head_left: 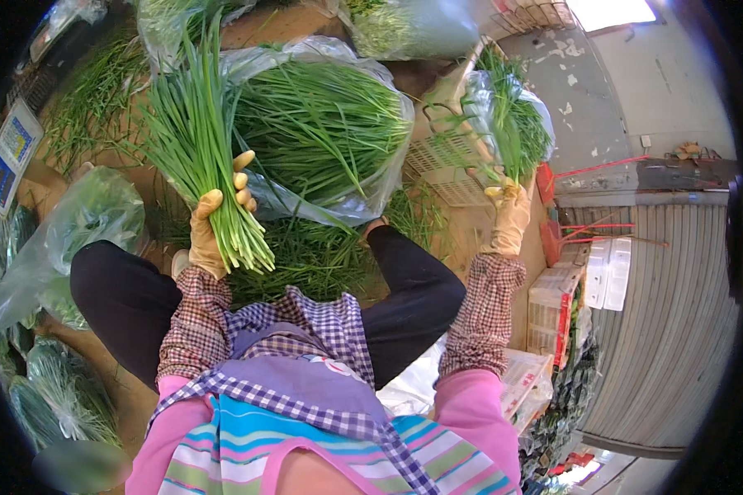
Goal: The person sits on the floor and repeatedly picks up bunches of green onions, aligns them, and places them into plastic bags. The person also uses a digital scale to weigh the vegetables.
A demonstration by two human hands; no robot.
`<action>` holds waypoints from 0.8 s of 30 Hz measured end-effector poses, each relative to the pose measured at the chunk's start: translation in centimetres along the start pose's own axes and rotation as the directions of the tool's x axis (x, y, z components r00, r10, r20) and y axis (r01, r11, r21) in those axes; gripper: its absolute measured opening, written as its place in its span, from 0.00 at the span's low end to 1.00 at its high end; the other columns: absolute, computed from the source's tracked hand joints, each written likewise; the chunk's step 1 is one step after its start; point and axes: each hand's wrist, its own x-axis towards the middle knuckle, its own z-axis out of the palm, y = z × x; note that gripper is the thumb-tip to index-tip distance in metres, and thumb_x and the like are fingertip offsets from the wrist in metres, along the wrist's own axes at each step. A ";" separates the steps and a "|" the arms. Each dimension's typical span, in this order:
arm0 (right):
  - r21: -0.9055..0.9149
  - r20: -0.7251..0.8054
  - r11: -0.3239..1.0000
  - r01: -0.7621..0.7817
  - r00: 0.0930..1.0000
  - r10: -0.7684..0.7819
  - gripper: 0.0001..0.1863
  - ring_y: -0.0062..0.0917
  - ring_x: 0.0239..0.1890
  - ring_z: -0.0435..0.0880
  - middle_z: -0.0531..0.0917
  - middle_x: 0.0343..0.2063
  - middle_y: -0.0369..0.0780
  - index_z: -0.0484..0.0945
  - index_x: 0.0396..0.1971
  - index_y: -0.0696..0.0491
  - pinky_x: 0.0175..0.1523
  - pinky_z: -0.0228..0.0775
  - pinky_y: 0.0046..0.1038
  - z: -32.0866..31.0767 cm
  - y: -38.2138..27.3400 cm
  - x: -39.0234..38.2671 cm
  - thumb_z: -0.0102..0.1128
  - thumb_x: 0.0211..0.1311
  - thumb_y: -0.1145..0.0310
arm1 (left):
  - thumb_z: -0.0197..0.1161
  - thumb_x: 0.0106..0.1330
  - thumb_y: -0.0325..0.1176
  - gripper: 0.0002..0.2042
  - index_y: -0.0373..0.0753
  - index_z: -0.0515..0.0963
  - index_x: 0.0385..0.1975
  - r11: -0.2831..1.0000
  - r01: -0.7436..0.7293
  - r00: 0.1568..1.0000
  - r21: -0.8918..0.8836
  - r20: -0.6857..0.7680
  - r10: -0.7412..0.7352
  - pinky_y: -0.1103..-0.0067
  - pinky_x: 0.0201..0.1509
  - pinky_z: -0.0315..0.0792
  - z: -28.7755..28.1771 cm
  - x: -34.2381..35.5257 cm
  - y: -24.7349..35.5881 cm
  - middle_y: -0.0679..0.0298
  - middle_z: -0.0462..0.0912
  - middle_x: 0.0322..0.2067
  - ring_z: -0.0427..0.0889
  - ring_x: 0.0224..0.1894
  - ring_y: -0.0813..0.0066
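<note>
My left hand (209, 235), in a cream glove, is closed around the lower stems of a thick bunch of garlic chives (191, 124). Their leaf tips point away from me and the pale cut ends toward me. To its right lies a clear plastic bag (357, 209) packed with more garlic chives (318, 124). Off to the right, my gloved right hand (510, 221) is closed on the near end of some loose chives (510, 157). Their far part overlaps the greens in a plastic-lined crate (446, 169), so where the held ones end is unclear.
Loose chives (293, 260) cover the floor between my legs. A digital scale (10, 157) stands at the far left, near a plastic bag of greens (99, 214). Bagged bundles (66, 388) lie at lower left. Boxes (553, 309) and a corrugated shutter (660, 330) are on the right.
</note>
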 end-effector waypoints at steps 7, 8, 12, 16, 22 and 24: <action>0.358 0.252 0.921 -0.155 0.966 0.065 0.19 0.08 0.15 0.60 0.82 0.21 0.40 0.73 0.34 0.55 0.20 0.51 0.12 5.7 -5.7 -6.2 0.50 0.63 0.51 | 0.63 0.52 0.36 0.38 0.28 0.52 0.61 1.000 0.004 1.000 0.030 0.029 -0.005 0.81 0.42 0.71 0.4 -0.4 -1.0 0.65 0.74 0.37 0.73 0.35 0.79; 0.386 0.321 0.889 -0.246 0.939 0.121 0.18 0.07 0.15 0.60 0.82 0.22 0.40 0.73 0.34 0.54 0.20 0.49 0.11 6.8 -6.3 -7.1 0.50 0.63 0.52 | 0.63 0.52 0.37 0.38 0.29 0.52 0.61 1.000 0.018 1.000 0.024 0.021 -0.019 0.81 0.42 0.71 0.4 -0.6 -1.0 0.64 0.75 0.38 0.74 0.36 0.78; 0.454 0.420 0.851 -0.265 0.906 0.058 0.22 0.07 0.16 0.60 0.82 0.24 0.42 0.73 0.34 0.55 0.20 0.50 0.11 11.9 -7.9 -11.7 0.49 0.62 0.49 | 0.61 0.51 0.33 0.36 0.31 0.55 0.61 0.991 0.090 0.995 -0.103 0.056 -0.084 0.79 0.47 0.72 1.1 -0.6 -2.0 0.46 0.64 0.57 0.76 0.39 0.75; 0.495 0.602 0.776 -0.392 0.798 0.020 0.22 0.06 0.17 0.63 0.81 0.28 0.48 0.70 0.38 0.57 0.21 0.53 0.06 15.2 -9.5 -16.3 0.48 0.63 0.50 | 0.62 0.53 0.32 0.36 0.33 0.52 0.62 0.979 0.109 0.983 -0.172 0.163 -0.080 0.78 0.49 0.74 0.7 -0.2 -1.3 0.41 0.53 0.61 0.77 0.40 0.73; 0.324 0.693 0.861 -0.392 0.718 0.066 0.16 0.12 0.20 0.71 0.79 0.27 0.41 0.71 0.36 0.59 0.26 0.64 0.12 16.5 -9.1 -20.0 0.41 0.68 0.61 | 0.60 0.56 0.33 0.31 0.31 0.56 0.59 0.960 0.117 0.993 -0.254 0.025 -0.114 0.71 0.47 0.77 -0.6 -1.0 -1.5 0.49 0.67 0.54 0.78 0.43 0.67; 0.234 0.645 0.891 -0.389 0.748 0.157 0.17 0.15 0.24 0.74 0.79 0.29 0.40 0.72 0.37 0.59 0.30 0.66 0.15 15.8 -7.9 -19.5 0.41 0.68 0.60 | 0.61 0.56 0.34 0.26 0.27 0.64 0.52 0.975 0.136 0.991 -0.174 0.033 -0.132 0.74 0.44 0.78 -2.3 -0.4 -1.2 0.48 0.72 0.49 0.79 0.41 0.66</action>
